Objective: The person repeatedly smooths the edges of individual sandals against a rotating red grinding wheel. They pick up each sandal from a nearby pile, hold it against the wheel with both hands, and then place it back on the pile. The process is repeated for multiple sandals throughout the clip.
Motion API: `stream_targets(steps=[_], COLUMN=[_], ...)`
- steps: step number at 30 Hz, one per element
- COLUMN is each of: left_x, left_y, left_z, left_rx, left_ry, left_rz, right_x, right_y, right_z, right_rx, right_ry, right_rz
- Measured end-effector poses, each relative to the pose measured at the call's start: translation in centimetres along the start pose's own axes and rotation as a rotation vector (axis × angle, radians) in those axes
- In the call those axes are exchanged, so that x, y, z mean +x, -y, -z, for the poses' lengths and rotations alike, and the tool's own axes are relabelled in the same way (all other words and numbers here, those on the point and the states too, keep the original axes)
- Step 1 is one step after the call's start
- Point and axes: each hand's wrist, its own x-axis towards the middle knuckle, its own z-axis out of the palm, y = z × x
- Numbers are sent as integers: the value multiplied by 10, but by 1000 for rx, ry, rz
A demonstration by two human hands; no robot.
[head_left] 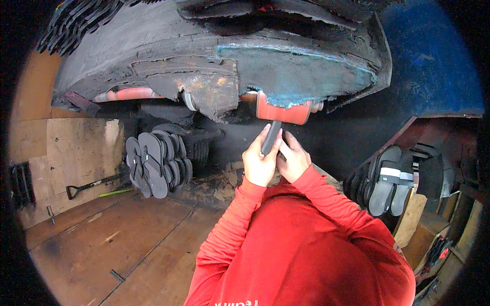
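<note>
Holding a dark sandal sole (pixel 272 137) edge-on, I have the fingers of my left hand (pixel 258 162) and right hand (pixel 294 159) closed on its near end; its far end meets the red roller's (pixel 284 111) lower edge. Dark flip-flops (pixel 153 164) hang leftward.

A brown wooden floor (pixel 168 245) fills the lower left of the frame, with a thin dark line running across it. A small dark bar (pixel 117 276) lies on it near the bottom. A bright green stick (pixel 115 193) lies along its far edge. Up top, a dusty grey machine cover (pixel 138 35) carries a black heap (pixel 79 23) at the upper left.
</note>
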Motion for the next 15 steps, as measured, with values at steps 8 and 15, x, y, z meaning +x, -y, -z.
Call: stream_targets(steps=[8,15], left_x=[18,17], left_y=[-21,-26], left_z=[8,10], left_rx=[264,300], left_ry=[88,108], left_rz=[-73,-46], right_x=[1,1], right_y=[-4,-2], right_z=[-18,-9], right_rx=[33,-25], right_ry=[-128,-78], right_rz=[18,3])
